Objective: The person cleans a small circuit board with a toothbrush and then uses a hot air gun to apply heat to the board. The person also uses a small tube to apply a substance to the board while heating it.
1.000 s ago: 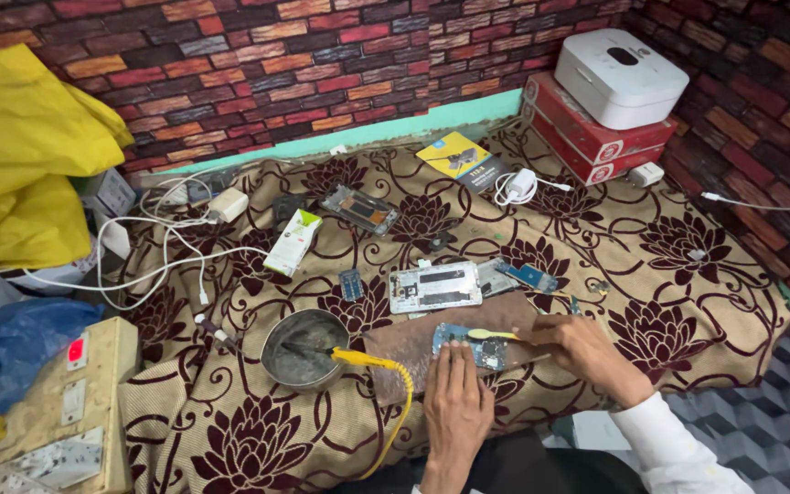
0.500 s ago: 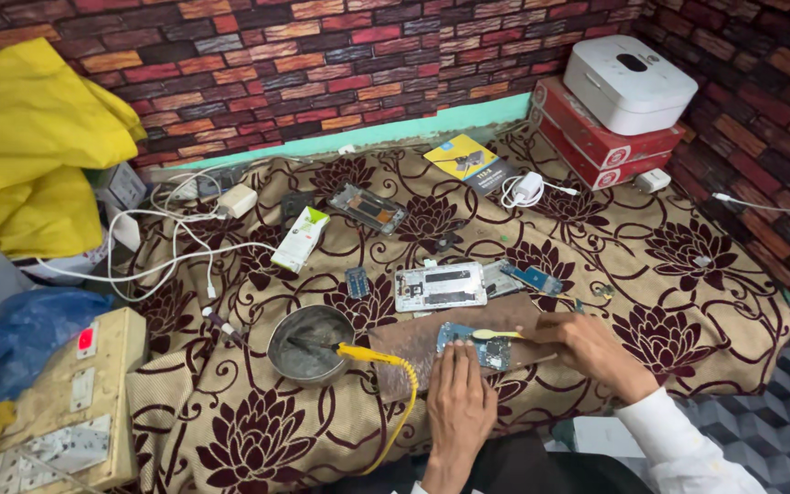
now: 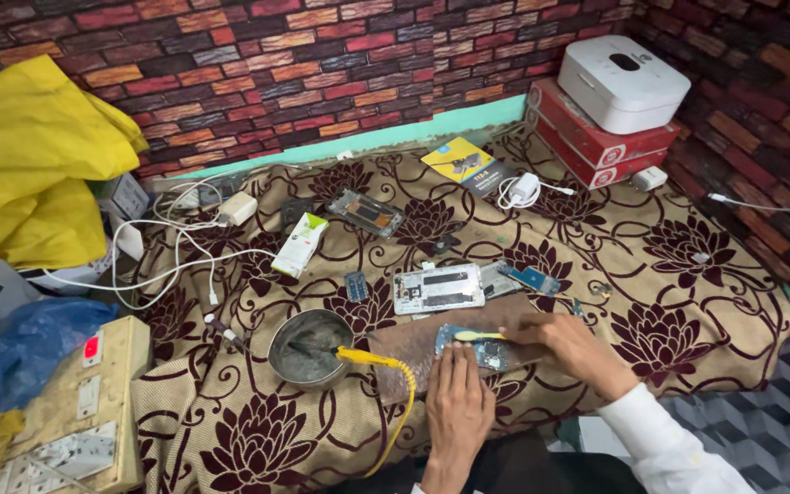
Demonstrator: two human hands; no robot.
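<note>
A small blue-green circuit board (image 3: pixel 477 345) lies on a brown mat (image 3: pixel 413 343) on the flowered cloth. My left hand (image 3: pixel 457 402) rests flat with its fingers on the board's near edge, pinning it down. My right hand (image 3: pixel 573 352) grips a thin yellow-handled tool (image 3: pixel 479 336), and the tool's tip lies across the top of the board. Just beyond the board sits an opened phone body (image 3: pixel 438 288), white-framed with its insides showing.
A round metal bowl (image 3: pixel 309 348) with a yellow-corded tool (image 3: pixel 372 359) sits left of the mat. Farther back lie phone parts (image 3: pixel 366 212), a white tube box (image 3: pixel 300 244), white cables (image 3: pixel 166 256) and a charger (image 3: pixel 523 188). A switchboard (image 3: pixel 66 412) is at left; stacked boxes (image 3: pixel 605 110) at right.
Both hands stay on the board. The view has shifted slightly, and the yellow-handled tool has hardly moved across the board.
</note>
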